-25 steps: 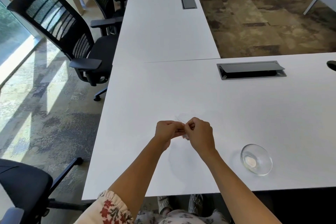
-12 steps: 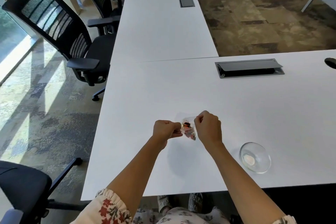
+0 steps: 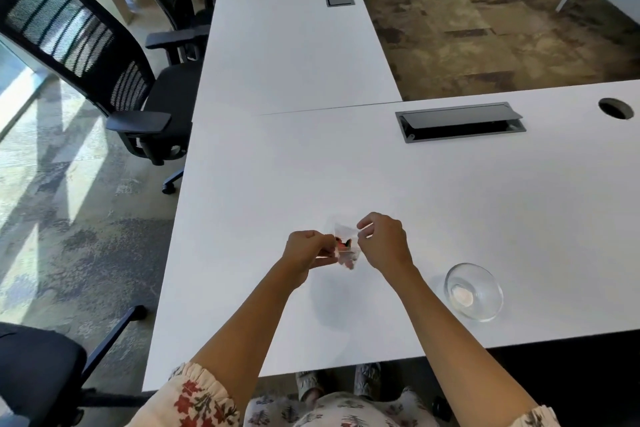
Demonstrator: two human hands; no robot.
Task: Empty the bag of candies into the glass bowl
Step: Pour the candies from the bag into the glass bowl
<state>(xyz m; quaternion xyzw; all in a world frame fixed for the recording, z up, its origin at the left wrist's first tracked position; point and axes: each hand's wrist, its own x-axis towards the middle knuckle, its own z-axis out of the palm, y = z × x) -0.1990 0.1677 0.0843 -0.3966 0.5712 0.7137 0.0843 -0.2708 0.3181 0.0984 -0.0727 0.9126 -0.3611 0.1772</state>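
I see an office floor of patterned carpet [image 3: 485, 28] with sunlight falling across it on the left. Two white desks [image 3: 346, 166] meet in an L, each with a dark cable hatch [image 3: 460, 121] set into the top. Black mesh chairs [image 3: 97, 55] stand along the left side of the desks. Both forearms reach out over the near desk, a floral sleeve [image 3: 197, 399] showing at the left one. The left hand [image 3: 308, 250] and right hand [image 3: 384, 243] are raised close together above the desk, each pinching one side of a small clear bag [image 3: 346, 246] held between them. Red and dark candies [image 3: 344, 248] show through the plastic. The glass bowl [image 3: 473, 291] sits on the desk to the right of the hands, near the front edge, well apart from the bag.
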